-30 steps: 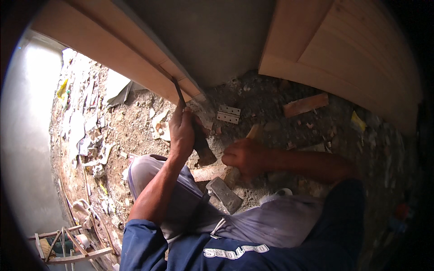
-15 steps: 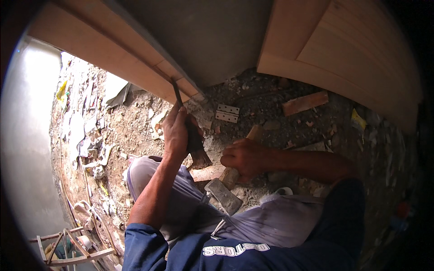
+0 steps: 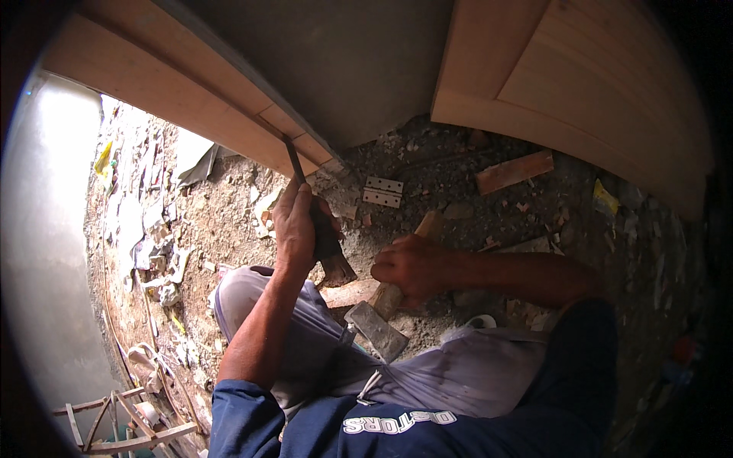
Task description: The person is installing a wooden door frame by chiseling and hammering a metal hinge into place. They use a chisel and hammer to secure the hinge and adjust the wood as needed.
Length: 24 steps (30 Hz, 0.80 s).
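Left hand (image 3: pixel 295 233) is gripping my dark, slim-bladed chisel (image 3: pixel 330 250); right hand (image 3: pixel 410 267) is clasping a grey-headed hammer (image 3: pixel 376 332). Rubbly ground (image 3: pixel 229 195) is lying around me, beside a grey wall (image 3: pixel 57 244).

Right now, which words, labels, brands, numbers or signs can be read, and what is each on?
White block lettering across the dark blue shirt, upside down in this view; wording not copied out here.
Chisel, hammer, metal hinge: no lettering I can make out.
Yellow scrap: too small to tell whether anything is printed.
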Motion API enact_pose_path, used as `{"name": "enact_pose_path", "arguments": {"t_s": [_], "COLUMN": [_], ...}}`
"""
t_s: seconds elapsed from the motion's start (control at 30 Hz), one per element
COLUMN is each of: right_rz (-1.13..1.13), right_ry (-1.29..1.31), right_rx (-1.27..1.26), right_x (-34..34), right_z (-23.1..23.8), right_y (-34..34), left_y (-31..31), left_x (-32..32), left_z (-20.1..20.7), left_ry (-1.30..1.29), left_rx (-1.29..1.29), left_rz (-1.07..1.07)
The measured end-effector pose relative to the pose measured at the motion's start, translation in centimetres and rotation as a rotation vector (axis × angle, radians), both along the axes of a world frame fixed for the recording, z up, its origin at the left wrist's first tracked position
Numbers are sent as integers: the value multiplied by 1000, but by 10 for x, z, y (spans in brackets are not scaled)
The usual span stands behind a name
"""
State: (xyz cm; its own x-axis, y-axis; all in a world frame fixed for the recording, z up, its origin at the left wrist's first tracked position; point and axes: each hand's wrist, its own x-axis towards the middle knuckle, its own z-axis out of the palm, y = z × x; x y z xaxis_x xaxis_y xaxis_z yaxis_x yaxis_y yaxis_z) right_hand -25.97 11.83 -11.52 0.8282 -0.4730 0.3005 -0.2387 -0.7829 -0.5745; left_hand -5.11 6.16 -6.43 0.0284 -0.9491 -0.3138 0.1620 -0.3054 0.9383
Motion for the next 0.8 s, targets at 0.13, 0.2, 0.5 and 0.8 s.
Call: {"name": "enact_pose_path", "arguments": {"t_s": [0.13,0.2,0.5,0.8], "right_rz": [12,13,15,46], "right_ry": [34,40,55,65], "right_rx": [-8,-8,19,43], "right_x": [0,0,0,-1], "right_z": [-2,-2,-3,-3], "right_y": [0,-1,-1,-3], "left_y": [1,0,-1,-1], "left_x": [1,1,3,2], "left_z": [-3,-4,-7,-7], "left_ry": [22,22,21,22], "left_rx": [-6,-14,-32,-28], "left_rz": [-12,-17,-16,-8]}}
